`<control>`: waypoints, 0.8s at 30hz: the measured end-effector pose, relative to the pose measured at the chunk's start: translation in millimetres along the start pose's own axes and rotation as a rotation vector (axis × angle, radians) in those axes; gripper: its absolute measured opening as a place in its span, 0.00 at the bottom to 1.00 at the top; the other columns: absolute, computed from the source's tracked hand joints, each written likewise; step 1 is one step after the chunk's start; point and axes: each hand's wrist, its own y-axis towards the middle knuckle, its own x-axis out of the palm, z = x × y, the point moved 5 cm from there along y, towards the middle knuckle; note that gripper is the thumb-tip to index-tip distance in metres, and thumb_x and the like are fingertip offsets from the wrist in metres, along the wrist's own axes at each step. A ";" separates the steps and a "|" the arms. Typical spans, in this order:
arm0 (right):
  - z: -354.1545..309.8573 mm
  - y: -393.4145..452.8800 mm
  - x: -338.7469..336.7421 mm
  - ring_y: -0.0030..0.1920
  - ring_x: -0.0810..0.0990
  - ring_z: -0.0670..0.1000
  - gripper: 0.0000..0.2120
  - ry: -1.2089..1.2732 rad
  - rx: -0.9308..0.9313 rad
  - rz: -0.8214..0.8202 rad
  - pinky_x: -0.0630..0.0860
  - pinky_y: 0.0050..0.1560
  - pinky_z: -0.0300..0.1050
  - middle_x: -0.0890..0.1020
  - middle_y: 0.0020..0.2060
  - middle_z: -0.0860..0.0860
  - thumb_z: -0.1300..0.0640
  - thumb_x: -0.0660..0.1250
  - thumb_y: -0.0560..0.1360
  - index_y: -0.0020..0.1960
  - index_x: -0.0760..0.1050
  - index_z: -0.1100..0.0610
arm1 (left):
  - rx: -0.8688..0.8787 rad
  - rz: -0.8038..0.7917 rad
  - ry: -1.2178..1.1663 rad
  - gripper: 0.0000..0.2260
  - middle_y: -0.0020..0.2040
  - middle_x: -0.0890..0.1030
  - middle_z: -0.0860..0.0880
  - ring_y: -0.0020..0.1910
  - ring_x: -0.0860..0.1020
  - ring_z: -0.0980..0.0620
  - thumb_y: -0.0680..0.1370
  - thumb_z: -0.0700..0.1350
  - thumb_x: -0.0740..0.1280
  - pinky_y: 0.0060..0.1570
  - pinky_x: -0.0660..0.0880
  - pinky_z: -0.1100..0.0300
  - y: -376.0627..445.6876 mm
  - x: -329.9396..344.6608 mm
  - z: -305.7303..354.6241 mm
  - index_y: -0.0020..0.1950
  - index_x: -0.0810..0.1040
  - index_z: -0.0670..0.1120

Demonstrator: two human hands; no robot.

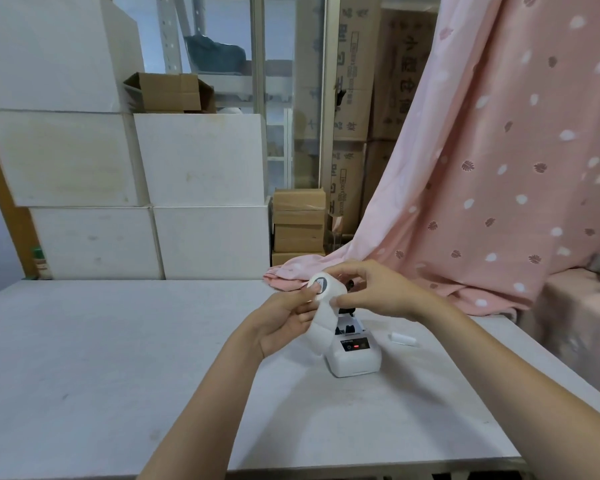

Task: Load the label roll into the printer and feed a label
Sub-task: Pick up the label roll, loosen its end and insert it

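**Label roll held above the open printer**

I hold the label roll (321,285) in the air with both hands, just above the printer (354,355). My left hand (284,322) has its grip closed on the near end of the roll, the thumb pressed by the dark core. My right hand (371,292) pinches the roll from the far side, fingers curled over the top. A loose strip of labels (321,327) hangs down from the roll in front of my left palm. The printer sits on the white table (101,358) with its lid up and a red light on its front panel. A small white cylinder (403,339) lies on the table just right of the printer.
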 end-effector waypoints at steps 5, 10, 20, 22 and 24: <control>6.8 -5.9 3.3 0.62 0.81 0.38 0.24 -0.026 -0.045 0.132 0.75 0.67 0.38 0.85 0.58 0.41 0.62 0.75 0.72 0.67 0.80 0.48 | -0.057 0.076 -0.181 0.18 0.55 0.85 0.38 0.52 0.86 0.44 0.74 0.40 0.74 0.48 0.83 0.55 -3.2 1.0 -4.5 0.62 0.78 0.37; 16.9 -16.8 9.5 0.72 0.72 0.35 0.24 -0.044 -0.087 0.182 0.67 0.74 0.36 0.79 0.69 0.37 0.62 0.68 0.80 0.73 0.77 0.46 | -0.040 0.059 -0.212 0.18 0.57 0.84 0.35 0.56 0.85 0.42 0.76 0.39 0.72 0.55 0.82 0.51 -5.4 1.6 1.5 0.64 0.76 0.35; 21.9 -17.0 20.2 0.69 0.77 0.41 0.22 -0.068 -0.101 0.309 0.72 0.72 0.42 0.81 0.68 0.42 0.61 0.65 0.83 0.76 0.74 0.49 | -0.048 0.122 -0.160 0.14 0.47 0.87 0.40 0.45 0.87 0.48 0.77 0.37 0.71 0.42 0.83 0.58 -5.8 4.3 -0.8 0.63 0.78 0.35; 20.8 -17.2 21.0 0.67 0.79 0.40 0.23 -0.054 -0.113 0.322 0.73 0.70 0.38 0.83 0.65 0.40 0.60 0.69 0.81 0.74 0.76 0.47 | -0.048 0.149 -0.120 0.12 0.48 0.87 0.43 0.44 0.86 0.52 0.77 0.36 0.71 0.44 0.82 0.62 -6.3 3.2 -1.0 0.60 0.80 0.37; 19.2 -17.4 22.4 0.65 0.79 0.38 0.24 -0.031 -0.124 0.317 0.73 0.67 0.33 0.84 0.63 0.38 0.60 0.71 0.80 0.73 0.77 0.45 | -0.039 0.155 -0.082 0.14 0.57 0.86 0.43 0.55 0.84 0.52 0.76 0.37 0.72 0.59 0.78 0.61 -5.6 0.7 -0.3 0.61 0.81 0.38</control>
